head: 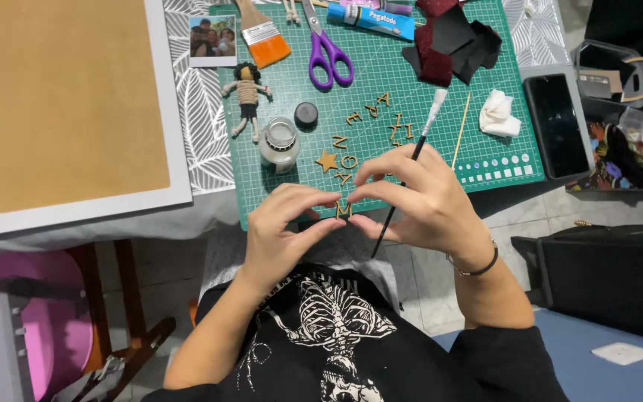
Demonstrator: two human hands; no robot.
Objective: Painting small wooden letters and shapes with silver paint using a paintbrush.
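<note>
My left hand (280, 227) and my right hand (418, 201) meet over the near edge of a green cutting mat (403, 74). Between their fingertips they pinch a small wooden letter (343, 211). My right hand also grips a thin black paintbrush (420, 141) with a white-coated tip pointing away from me. Several more wooden letters (370, 119) and a wooden star (327, 160) lie loose on the mat just beyond my fingers. An open glass jar of white paint (280, 143) stands left of them, its black lid (306, 113) beside it.
On the mat lie purple scissors (327, 48), a flat orange-bristled brush (262, 33), a string doll (246, 98), a glue tube (370, 18), dark fabric scraps (452, 41), a wooden skewer (461, 130) and a crumpled tissue (498, 113). A phone (557, 123) lies right; a brown board (61, 97) left.
</note>
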